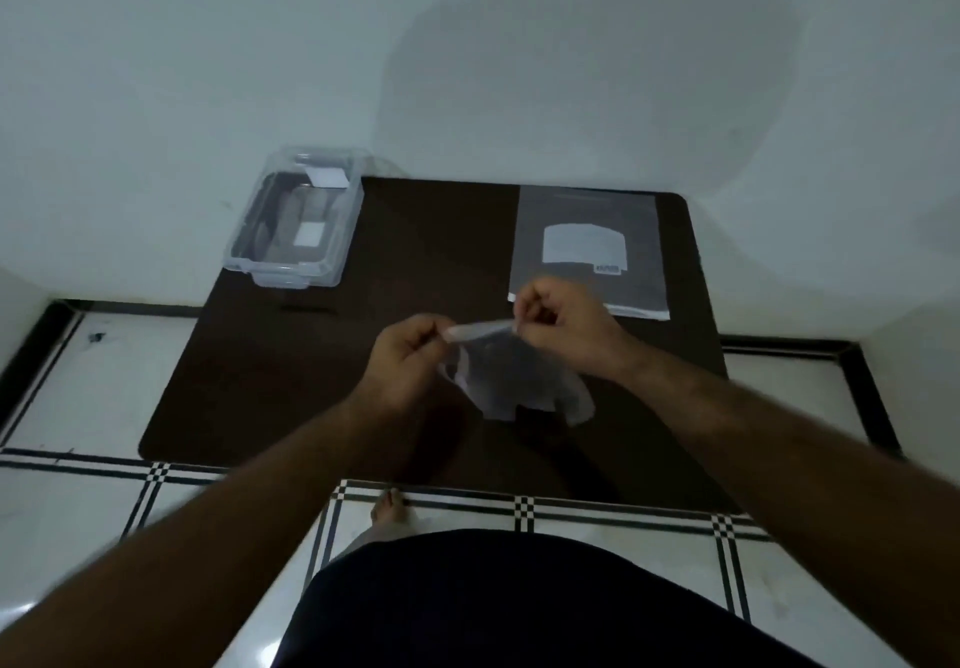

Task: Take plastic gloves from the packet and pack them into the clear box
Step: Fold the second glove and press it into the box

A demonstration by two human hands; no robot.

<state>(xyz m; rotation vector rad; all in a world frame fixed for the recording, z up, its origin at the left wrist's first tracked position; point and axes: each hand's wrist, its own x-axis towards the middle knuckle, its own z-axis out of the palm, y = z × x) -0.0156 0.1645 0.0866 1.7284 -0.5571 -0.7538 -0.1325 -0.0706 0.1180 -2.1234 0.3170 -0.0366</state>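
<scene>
Both hands pinched: left hand (410, 355), right hand (561, 324) held plastic glove (519, 381) at cuff edge. Flimsy, light, likely slippery film.

Dim room, plain white wall (208, 44) with a big soft shadow (597, 96) on it. Dark brown worktop (322, 381) pushed against it, white tile floor (78, 381) with black checkered border lines (524, 511).
</scene>
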